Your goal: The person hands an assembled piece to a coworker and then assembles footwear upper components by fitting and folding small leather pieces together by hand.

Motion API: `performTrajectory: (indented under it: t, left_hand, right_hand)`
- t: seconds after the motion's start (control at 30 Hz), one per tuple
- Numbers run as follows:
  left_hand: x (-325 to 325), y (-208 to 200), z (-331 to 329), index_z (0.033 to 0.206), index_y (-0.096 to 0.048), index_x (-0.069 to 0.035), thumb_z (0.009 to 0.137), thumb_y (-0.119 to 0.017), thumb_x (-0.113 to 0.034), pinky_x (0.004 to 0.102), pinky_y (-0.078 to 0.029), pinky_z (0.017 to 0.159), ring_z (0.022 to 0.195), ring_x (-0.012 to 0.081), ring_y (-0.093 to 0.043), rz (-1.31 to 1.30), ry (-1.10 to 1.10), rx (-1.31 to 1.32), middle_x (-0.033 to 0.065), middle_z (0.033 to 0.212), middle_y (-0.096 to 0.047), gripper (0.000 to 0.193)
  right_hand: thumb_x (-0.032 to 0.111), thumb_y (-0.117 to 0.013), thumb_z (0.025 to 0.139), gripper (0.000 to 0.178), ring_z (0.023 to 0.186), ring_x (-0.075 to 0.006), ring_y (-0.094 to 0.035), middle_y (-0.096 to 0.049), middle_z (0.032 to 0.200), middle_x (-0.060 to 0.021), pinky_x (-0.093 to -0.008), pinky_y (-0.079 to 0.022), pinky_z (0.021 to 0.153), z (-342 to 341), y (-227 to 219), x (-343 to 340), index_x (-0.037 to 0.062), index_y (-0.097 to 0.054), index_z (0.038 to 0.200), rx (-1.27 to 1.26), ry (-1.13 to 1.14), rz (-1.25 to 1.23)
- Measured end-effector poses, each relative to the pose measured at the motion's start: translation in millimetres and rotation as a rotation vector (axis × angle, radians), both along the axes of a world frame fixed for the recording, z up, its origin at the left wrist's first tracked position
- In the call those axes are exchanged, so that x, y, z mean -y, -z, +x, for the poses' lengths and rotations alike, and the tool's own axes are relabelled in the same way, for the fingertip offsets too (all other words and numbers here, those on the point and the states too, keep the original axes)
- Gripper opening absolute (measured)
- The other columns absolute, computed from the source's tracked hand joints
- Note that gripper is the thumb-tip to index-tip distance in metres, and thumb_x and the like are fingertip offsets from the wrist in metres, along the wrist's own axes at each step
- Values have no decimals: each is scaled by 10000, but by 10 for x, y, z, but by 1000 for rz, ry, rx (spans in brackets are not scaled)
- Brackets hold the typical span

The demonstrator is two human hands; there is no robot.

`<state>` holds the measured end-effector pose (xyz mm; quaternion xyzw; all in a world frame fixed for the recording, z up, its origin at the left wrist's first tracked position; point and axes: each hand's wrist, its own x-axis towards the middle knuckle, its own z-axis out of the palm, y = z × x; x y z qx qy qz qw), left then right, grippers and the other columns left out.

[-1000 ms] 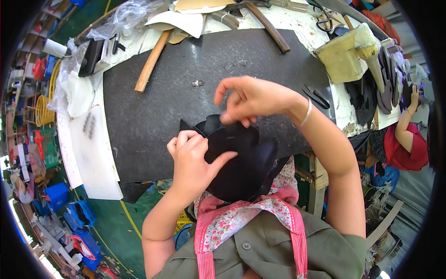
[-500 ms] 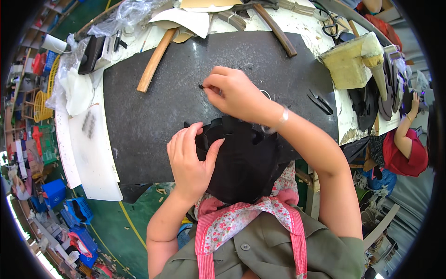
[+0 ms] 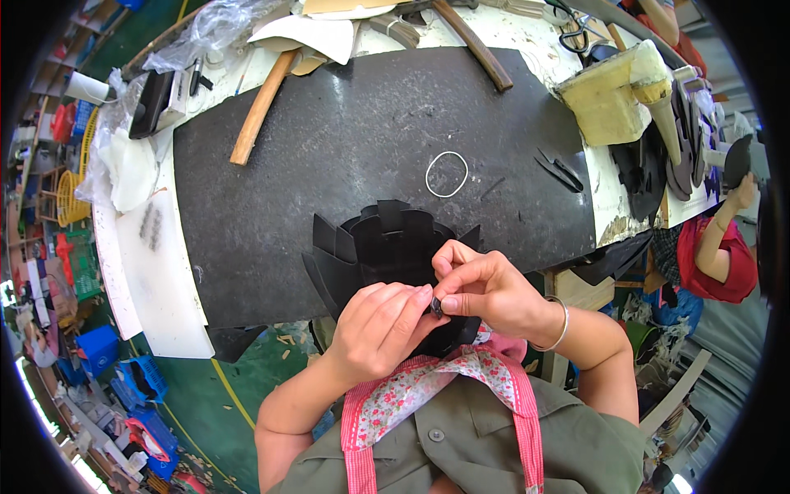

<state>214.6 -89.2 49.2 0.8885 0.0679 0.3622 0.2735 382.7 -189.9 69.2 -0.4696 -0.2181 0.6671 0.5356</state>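
Observation:
A black piece (image 3: 395, 240) with several stiff, upright tabs round its rim rests at my lap against the table's front edge. Over its near side, my left hand (image 3: 380, 331) and my right hand (image 3: 492, 290) meet at the fingertips. Both are closed, pinching a small dark, shiny piece (image 3: 436, 308); whether it is part of the black piece or separate I cannot tell. My hands hide much of the near side. A thin white ring (image 3: 447, 174), like a rubber band, lies flat on the black mat (image 3: 329, 156) beyond.
Small black thread snips (image 3: 561, 174) lie at the mat's right. Two wooden handles (image 3: 263, 111) (image 3: 476, 47) point in from the back. A yellowish block (image 3: 605, 103) stands at right, a white board (image 3: 169, 276) at left. Another person in red (image 3: 724, 259) sits far right.
My right hand has come back from the middle of the mat to meet my left. The left moved right and nearer. The black piece's tabbed opening and the white ring now show more fully.

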Motion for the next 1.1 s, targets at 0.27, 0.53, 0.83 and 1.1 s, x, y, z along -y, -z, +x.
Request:
performTrajectory:
  t: [0.27,0.53,0.83,1.1]
  left_hand:
    - [-42,40,-86,932,-641,60,660,-743,-4,356,-521,632,746,271,-658,119,-2,39,135,831,-658,297]
    - [-343,99,45,1100,-570,13,736,-739,-102,365,-467,774,882,288,-577,-115,-469,-337,129,970,-602,417]
    - [-368,19,115,872,-535,2,858,-636,-79,346,-470,586,633,259,-610,-520,-322,-296,131,725,-601,130]
    - [-335,77,65,864,-536,-19,791,-715,-50,241,-452,564,635,91,-583,-840,-176,-190,81,822,-670,196]
  right_hand:
    - [-52,-634,811,104,810,-113,-548,-482,948,-30,-230,-483,681,-107,68,-27,-19,-688,894,37,-5,26]
    - [-108,-550,803,153,717,-220,-652,-580,792,-124,-294,-537,610,-163,211,-303,-31,-583,931,819,141,188]
    - [-54,-632,760,143,660,-328,-599,-560,781,-148,-381,-484,568,-195,280,-397,-15,-593,893,1123,144,387]
    - [-27,-691,756,318,671,-222,-628,-588,812,-127,-326,-496,551,-297,335,-259,-21,-499,1009,734,346,93]
